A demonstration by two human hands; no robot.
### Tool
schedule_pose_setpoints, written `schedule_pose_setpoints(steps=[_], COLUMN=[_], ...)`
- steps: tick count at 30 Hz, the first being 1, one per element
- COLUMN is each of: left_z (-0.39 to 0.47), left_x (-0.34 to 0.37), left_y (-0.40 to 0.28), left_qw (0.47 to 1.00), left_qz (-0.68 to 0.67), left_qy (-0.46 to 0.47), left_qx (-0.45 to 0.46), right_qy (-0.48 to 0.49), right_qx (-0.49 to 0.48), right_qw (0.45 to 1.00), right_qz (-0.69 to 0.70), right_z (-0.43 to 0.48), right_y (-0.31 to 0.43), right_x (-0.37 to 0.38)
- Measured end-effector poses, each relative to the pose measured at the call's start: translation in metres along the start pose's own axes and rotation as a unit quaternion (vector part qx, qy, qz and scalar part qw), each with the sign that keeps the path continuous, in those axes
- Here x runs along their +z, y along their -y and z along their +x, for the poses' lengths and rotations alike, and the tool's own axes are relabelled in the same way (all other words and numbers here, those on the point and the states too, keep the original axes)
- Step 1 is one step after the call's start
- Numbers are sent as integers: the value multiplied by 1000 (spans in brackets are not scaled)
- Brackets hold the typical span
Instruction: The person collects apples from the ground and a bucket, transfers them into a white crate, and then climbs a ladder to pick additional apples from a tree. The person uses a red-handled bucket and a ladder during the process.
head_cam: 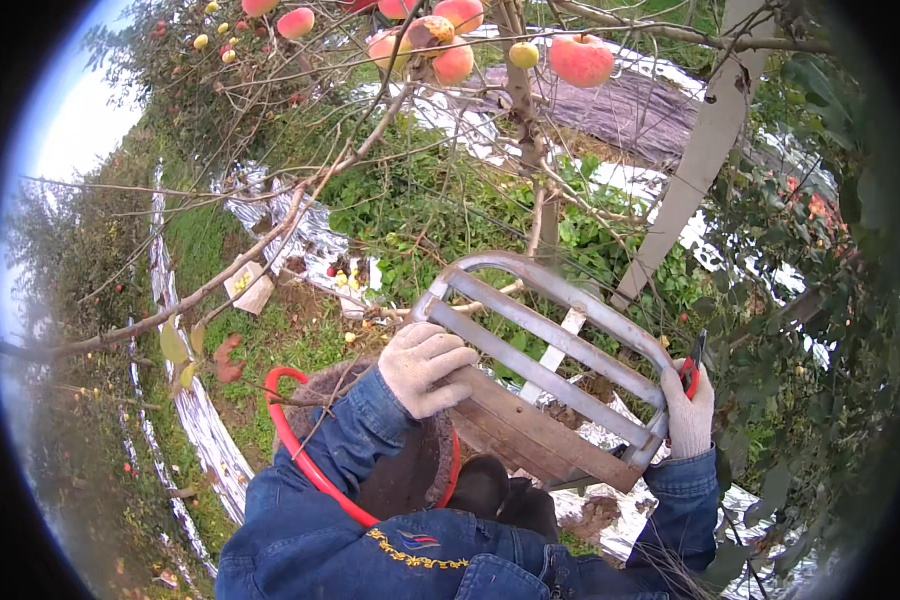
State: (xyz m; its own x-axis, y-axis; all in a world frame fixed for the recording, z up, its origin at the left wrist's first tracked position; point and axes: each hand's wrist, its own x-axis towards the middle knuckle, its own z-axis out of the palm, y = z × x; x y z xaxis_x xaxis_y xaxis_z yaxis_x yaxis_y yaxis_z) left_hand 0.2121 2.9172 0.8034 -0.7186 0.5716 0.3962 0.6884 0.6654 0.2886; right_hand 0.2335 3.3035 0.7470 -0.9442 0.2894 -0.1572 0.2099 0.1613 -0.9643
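My left hand (426,369), in a pale knit glove, grips the left edge of a metal frame (562,341) with a curved tube and flat bars. Along the frame's lower side runs a rusty brown plate (532,427). At the frame's right edge my right hand (690,409), also gloved, holds red-handled pruning shears (693,367), blades up, and rests against the frame. A red hoop (311,469) rings a dark bag with a fuzzy rim (345,382) below my left forearm. Dark footwear shows under the frame.
Bare apple branches (300,191) cross in front and to the left. Several apples (581,60) hang at the top. A pale post (690,172) leans at the right, beside leafy growth. Cardboard boxes (249,286) and reflective sheeting (210,427) lie on the ground.
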Motion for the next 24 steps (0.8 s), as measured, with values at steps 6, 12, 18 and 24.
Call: schedule_pose_setpoints(steps=[6,12,18,24], left_z=[-95,-227,-285,-294], left_x=[2,-38,-98,-187], left_y=[-24,-41,-70,-111], left_qw=[619,202,338,354], left_qz=[-733,-897,-666,-421], left_qy=[-105,-237,-393,-536], left_qx=[-261,-312,-537,-640], right_qy=[14,-9,-4,33], right_qx=[28,39,14,31], right_qw=[999,999,1000,999], right_qz=[-13,-5,-21,-25], right_z=[8,8,21,36], right_y=[-27,-31,-42,-62], right_x=[-10,-7,-13,-29])
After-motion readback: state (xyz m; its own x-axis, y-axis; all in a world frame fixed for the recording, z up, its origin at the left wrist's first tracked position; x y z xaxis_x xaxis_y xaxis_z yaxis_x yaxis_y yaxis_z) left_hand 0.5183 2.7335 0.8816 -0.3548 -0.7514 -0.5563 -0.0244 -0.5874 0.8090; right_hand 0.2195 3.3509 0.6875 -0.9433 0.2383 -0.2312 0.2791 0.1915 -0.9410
